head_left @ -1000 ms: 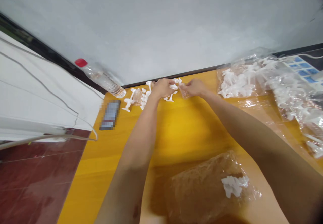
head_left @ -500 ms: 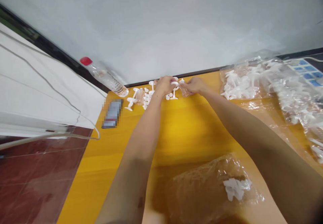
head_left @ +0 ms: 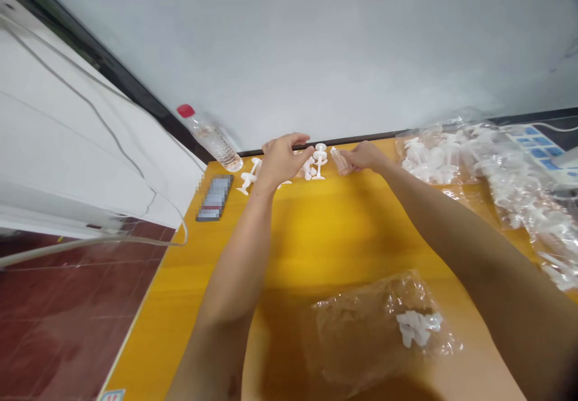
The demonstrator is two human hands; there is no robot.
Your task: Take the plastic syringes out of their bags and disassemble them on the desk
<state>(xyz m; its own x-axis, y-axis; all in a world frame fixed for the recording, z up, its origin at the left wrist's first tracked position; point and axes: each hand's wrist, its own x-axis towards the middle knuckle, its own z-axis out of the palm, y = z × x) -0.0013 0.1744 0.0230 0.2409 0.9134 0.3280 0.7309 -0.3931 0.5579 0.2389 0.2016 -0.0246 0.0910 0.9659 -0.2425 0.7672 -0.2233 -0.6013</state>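
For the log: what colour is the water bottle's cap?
Red; the bottle cap shows clearly in the head view.

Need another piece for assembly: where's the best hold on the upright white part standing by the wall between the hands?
Probably pinch the upright white part by its thin stem, coming from above and the near side. It stands on a flat base with a disc on top, the wall is close behind, and loose parts crowd its left.

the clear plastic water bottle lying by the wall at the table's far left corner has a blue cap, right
Not quite: the clear plastic water bottle has a red cap, not blue. The head view shows it lying by the wall at the far left corner of the yellow table.
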